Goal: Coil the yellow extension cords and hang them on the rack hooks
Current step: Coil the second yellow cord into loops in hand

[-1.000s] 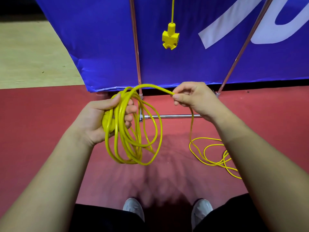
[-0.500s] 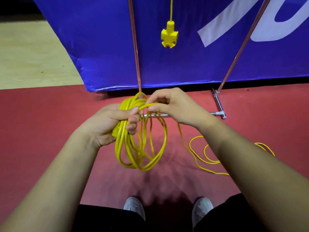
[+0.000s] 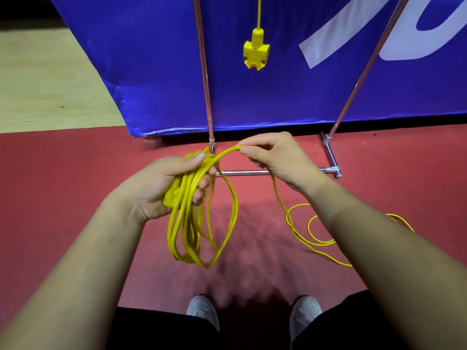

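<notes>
Mid-coiling: left hand [image 3: 171, 188] fisted round coil [image 3: 199, 223], loops hanging over red floor [image 3: 75, 173]; right hand [image 3: 275, 157] pinches the next strand between thumb and finger. Slack [image 3: 316, 233] lies on floor toward right edge. Risk: slack kinks or snags rack bar [image 3: 267, 172], loops slip from the crowded fist

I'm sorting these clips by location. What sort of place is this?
Probably an indoor sports hall or event venue: red floor meeting pale wood flooring, a large blue banner with white lettering, and a metal rack frame before it.
</notes>
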The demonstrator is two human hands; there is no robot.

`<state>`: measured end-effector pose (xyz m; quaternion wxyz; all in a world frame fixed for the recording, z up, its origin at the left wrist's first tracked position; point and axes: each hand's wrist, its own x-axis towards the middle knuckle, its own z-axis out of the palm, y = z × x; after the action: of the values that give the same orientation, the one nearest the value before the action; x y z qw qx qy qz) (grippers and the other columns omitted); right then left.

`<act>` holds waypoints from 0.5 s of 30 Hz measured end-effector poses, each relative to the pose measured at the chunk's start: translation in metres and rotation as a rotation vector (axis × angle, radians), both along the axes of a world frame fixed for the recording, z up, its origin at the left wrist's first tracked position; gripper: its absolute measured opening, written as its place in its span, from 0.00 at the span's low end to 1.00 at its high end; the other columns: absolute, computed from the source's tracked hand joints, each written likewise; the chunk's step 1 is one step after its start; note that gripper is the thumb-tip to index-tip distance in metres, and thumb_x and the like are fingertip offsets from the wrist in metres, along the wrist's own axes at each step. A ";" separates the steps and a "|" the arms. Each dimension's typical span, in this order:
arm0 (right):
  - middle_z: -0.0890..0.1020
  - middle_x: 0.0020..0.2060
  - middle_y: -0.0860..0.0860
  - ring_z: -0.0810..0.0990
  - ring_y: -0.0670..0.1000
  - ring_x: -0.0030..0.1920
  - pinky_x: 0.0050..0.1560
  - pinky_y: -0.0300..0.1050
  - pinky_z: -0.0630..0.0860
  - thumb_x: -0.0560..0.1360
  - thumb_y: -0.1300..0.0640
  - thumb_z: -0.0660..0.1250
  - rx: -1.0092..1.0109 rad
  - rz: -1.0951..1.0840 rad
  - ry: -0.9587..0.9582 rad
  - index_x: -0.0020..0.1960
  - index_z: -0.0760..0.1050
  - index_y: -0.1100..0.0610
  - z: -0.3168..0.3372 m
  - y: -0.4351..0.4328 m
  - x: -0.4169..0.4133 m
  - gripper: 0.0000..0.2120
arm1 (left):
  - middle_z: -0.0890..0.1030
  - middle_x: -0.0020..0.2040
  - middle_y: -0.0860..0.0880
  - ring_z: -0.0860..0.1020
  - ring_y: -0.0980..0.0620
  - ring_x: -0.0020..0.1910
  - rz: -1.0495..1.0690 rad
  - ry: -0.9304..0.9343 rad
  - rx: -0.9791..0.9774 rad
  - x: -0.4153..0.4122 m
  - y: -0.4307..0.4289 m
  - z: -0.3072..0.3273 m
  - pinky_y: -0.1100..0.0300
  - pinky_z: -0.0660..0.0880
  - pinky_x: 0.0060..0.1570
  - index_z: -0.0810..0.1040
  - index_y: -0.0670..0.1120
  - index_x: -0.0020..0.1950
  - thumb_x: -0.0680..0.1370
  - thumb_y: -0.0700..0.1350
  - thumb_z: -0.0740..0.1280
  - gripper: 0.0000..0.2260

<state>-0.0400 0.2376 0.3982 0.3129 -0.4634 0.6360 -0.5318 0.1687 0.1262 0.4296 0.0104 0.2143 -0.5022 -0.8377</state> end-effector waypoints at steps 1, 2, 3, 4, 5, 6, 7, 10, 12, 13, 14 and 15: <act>0.78 0.33 0.53 0.71 0.48 0.33 0.34 0.41 0.69 0.75 0.60 0.71 -0.025 0.012 0.005 0.48 0.84 0.53 0.004 -0.002 0.003 0.05 | 0.74 0.29 0.48 0.72 0.53 0.24 -0.029 0.015 0.001 0.002 0.001 0.000 0.62 0.71 0.27 0.81 0.42 0.43 0.63 0.54 0.78 0.18; 0.79 0.33 0.54 0.72 0.48 0.34 0.35 0.41 0.69 0.75 0.61 0.71 -0.045 0.022 0.014 0.48 0.84 0.54 0.007 -0.004 0.005 0.05 | 0.72 0.29 0.49 0.71 0.53 0.24 -0.050 0.030 0.001 0.003 0.002 -0.001 0.62 0.71 0.28 0.81 0.42 0.44 0.65 0.53 0.78 0.17; 0.79 0.34 0.54 0.72 0.47 0.34 0.35 0.40 0.70 0.75 0.61 0.70 -0.055 0.035 0.030 0.49 0.84 0.54 0.011 -0.005 0.006 0.06 | 0.71 0.28 0.50 0.70 0.54 0.23 -0.055 0.044 0.005 0.004 0.002 -0.002 0.62 0.70 0.28 0.80 0.42 0.44 0.65 0.52 0.78 0.16; 0.79 0.34 0.57 0.73 0.47 0.35 0.36 0.41 0.71 0.75 0.62 0.70 -0.052 0.055 0.049 0.50 0.83 0.54 0.012 -0.006 0.006 0.06 | 0.71 0.27 0.50 0.69 0.55 0.23 -0.042 0.061 0.013 0.004 0.002 -0.002 0.62 0.70 0.28 0.79 0.42 0.43 0.65 0.51 0.78 0.16; 0.80 0.36 0.60 0.74 0.48 0.35 0.37 0.43 0.71 0.74 0.63 0.70 -0.042 0.081 0.064 0.50 0.82 0.55 0.010 -0.005 0.004 0.07 | 0.71 0.27 0.51 0.69 0.55 0.23 -0.014 0.083 0.023 0.003 0.001 -0.001 0.62 0.70 0.28 0.77 0.42 0.43 0.65 0.50 0.78 0.16; 0.79 0.38 0.63 0.74 0.49 0.36 0.37 0.44 0.72 0.74 0.65 0.70 -0.020 0.102 0.089 0.50 0.82 0.55 0.006 -0.005 0.001 0.08 | 0.71 0.27 0.51 0.70 0.55 0.23 0.025 0.110 0.035 0.001 0.001 0.001 0.63 0.71 0.28 0.76 0.43 0.42 0.65 0.50 0.78 0.16; 0.79 0.38 0.63 0.74 0.48 0.36 0.38 0.43 0.72 0.74 0.66 0.70 0.015 0.109 0.136 0.49 0.81 0.55 -0.002 -0.003 -0.004 0.08 | 0.71 0.27 0.52 0.72 0.54 0.25 0.074 0.140 0.047 0.000 0.001 0.003 0.63 0.72 0.29 0.76 0.43 0.41 0.64 0.49 0.79 0.16; 0.79 0.33 0.53 0.74 0.43 0.34 0.38 0.36 0.72 0.74 0.66 0.69 0.176 0.064 0.230 0.45 0.80 0.57 -0.032 0.000 -0.024 0.05 | 0.79 0.32 0.49 0.83 0.49 0.38 0.232 0.181 0.038 -0.002 0.003 0.012 0.62 0.78 0.33 0.79 0.45 0.39 0.67 0.48 0.74 0.08; 0.79 0.32 0.51 0.75 0.42 0.33 0.40 0.35 0.72 0.73 0.68 0.69 0.264 0.016 0.187 0.43 0.80 0.60 -0.053 0.004 -0.037 0.05 | 0.84 0.40 0.45 0.84 0.48 0.43 0.327 0.174 -0.025 -0.005 0.007 0.017 0.63 0.78 0.34 0.78 0.45 0.40 0.73 0.48 0.66 0.07; 0.80 0.31 0.50 0.75 0.41 0.33 0.41 0.34 0.72 0.73 0.69 0.69 0.317 -0.006 0.138 0.41 0.80 0.59 -0.065 0.008 -0.044 0.06 | 0.85 0.41 0.45 0.84 0.50 0.38 0.387 0.191 -0.066 -0.007 0.008 0.018 0.64 0.77 0.32 0.77 0.45 0.42 0.74 0.47 0.63 0.07; 0.81 0.32 0.50 0.76 0.41 0.34 0.43 0.34 0.72 0.73 0.68 0.70 0.375 -0.025 0.089 0.39 0.80 0.58 -0.077 0.011 -0.049 0.08 | 0.85 0.39 0.46 0.82 0.53 0.33 0.454 0.221 -0.100 -0.009 0.010 0.019 0.64 0.76 0.30 0.75 0.44 0.43 0.76 0.46 0.62 0.06; 0.82 0.34 0.51 0.76 0.43 0.36 0.45 0.37 0.72 0.73 0.67 0.71 0.438 -0.032 0.056 0.37 0.80 0.56 -0.091 0.016 -0.054 0.09 | 0.83 0.35 0.47 0.78 0.54 0.28 0.518 0.250 -0.123 -0.010 0.011 0.020 0.64 0.74 0.29 0.74 0.44 0.44 0.77 0.45 0.62 0.06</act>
<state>-0.0939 0.2532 0.3072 0.3802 -0.3888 0.7520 -0.3726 0.1583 0.1369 0.4493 0.2985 0.2293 -0.4756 -0.7951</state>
